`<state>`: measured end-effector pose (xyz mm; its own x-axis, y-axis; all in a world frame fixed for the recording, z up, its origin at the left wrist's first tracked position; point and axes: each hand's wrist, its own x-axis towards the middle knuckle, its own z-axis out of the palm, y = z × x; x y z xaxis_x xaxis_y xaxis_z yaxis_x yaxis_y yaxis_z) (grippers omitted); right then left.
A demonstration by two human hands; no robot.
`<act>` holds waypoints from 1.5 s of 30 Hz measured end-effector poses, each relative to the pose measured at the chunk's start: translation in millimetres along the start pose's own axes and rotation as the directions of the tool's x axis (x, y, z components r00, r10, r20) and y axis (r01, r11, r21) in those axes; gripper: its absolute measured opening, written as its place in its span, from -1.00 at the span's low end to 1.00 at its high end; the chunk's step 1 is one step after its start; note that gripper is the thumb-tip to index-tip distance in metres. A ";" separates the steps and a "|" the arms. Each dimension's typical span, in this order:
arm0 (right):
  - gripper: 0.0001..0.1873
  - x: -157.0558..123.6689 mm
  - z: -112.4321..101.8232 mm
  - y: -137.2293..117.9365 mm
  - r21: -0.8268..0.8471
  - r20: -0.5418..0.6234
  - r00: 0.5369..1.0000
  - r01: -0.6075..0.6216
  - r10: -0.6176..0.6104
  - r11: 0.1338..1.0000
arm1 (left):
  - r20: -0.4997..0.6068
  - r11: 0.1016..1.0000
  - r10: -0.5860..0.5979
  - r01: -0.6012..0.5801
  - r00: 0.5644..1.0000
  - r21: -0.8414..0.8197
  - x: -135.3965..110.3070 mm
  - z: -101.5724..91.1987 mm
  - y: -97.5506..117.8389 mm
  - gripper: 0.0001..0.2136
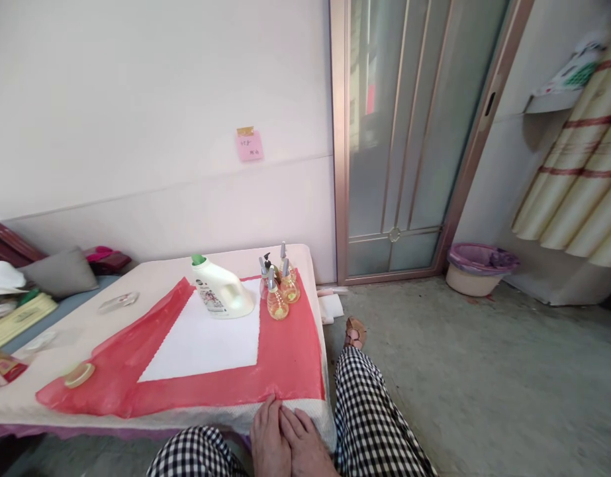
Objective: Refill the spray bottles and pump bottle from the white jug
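Note:
My left hand (pixel 270 437) and my right hand (pixel 305 442) lie side by side at the front edge of the table, touching each other. Their fingers are stretched out over the edge of a red plastic sheet (pixel 292 361), and nothing is in them. Beyond them a white paper sheet (pixel 210 354) lies on the red sheet. A large cream detergent jug (pixel 223 291) with a green cap stands on the paper. Right of it is a cluster of several bottles, among them a clear spray bottle (pixel 278 306) with yellowish liquid and a grey trigger.
A roll of tape (pixel 79 375) lies at the red sheet's left end, near a clear plastic box (pixel 118 302). Cushions and clothing are at far left. A pink note (pixel 249 145) hangs on the wall. Right are a sliding glass door (pixel 375 172) and a lined bin (pixel 471 281).

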<state>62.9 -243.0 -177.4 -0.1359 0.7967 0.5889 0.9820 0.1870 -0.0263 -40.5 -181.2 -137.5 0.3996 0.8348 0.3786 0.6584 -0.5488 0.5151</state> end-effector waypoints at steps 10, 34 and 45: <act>-0.34 -0.5 0.1 3.3 -0.056 -0.005 1.000 0.025 -0.025 0.998 | -0.010 0.999 -0.032 0.032 0.999 -0.020 -0.1 0.2 1.6 -0.62; -0.60 8.9 -8.7 17.3 -0.052 -0.081 0.994 0.068 -0.072 0.996 | 0.003 0.999 -0.010 0.010 1.000 0.042 -2.9 2.2 7.0 -0.59; -0.50 0.6 8.1 12.8 -0.155 -0.202 0.968 0.121 -0.152 0.980 | 0.275 0.986 -0.132 0.098 0.952 0.133 4.4 -22.6 25.9 -0.55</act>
<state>74.4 -235.5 -183.9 -0.2539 0.6264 0.7370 0.9666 0.1910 0.1707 -36.1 -192.8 -105.1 0.4692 0.8794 0.0808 0.7733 -0.4533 0.4434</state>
